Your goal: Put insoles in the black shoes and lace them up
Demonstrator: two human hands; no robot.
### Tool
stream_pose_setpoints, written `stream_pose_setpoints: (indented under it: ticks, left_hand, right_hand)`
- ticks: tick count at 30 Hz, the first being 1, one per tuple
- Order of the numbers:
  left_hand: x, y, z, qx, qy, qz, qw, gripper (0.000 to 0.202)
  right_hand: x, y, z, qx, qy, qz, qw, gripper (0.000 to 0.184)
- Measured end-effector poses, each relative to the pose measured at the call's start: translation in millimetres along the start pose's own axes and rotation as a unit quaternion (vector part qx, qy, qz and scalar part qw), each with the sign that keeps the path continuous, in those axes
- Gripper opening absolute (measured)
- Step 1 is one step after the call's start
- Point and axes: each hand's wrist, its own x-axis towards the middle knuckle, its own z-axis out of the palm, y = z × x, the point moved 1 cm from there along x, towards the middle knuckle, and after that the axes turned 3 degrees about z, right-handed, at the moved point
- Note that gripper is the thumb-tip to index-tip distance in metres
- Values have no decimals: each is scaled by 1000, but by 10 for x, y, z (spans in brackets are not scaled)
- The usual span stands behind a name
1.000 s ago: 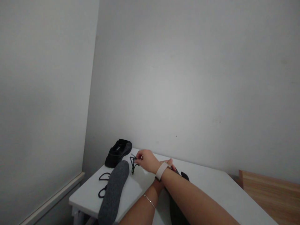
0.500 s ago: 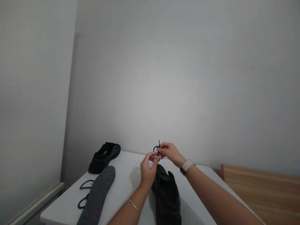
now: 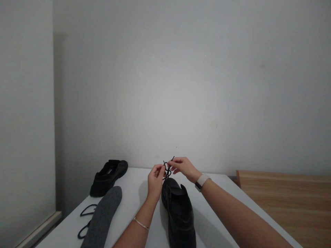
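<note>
A black leather shoe (image 3: 179,213) lies on the white table (image 3: 134,196) in front of me, toe pointing away. Just above its toe end, my left hand (image 3: 155,179) and my right hand (image 3: 182,167) both pinch a thin black shoelace (image 3: 167,169), which hangs bunched between them. My right wrist wears a pale watch band, my left wrist a thin bracelet.
A second black shoe (image 3: 108,176) sits at the table's back left by the wall. A grey insole (image 3: 102,217) lies at the left front, with another black lace (image 3: 84,220) looped beside it. A wooden surface (image 3: 281,199) adjoins the table on the right.
My right hand lifted the lace from beside the far shoe and carried it right, over the near shoe. My left hand came up and pinched it too. My view swung right.
</note>
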Motion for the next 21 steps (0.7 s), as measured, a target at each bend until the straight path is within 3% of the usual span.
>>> stream_pose_setpoints:
  ticks: [5, 11, 16, 21]
  left_hand:
    - [94, -39, -132, -2, 73, 1, 997, 26]
    - [157, -125, -187, -66, 107, -39, 991, 25]
    - [221, -176, -252, -131, 149, -59, 978, 28]
    - [269, -272, -358, -149, 203, -64, 966, 32]
  right_hand:
    - [35, 21, -327, 46, 95, -4, 994, 30]
    - [-56, 70, -878, 130, 196, -4, 972, 23]
    - [-127, 92, -1338, 223, 272, -25, 936, 7]
    - [-202, 80, -1895, 272, 367, -54, 888, 11]
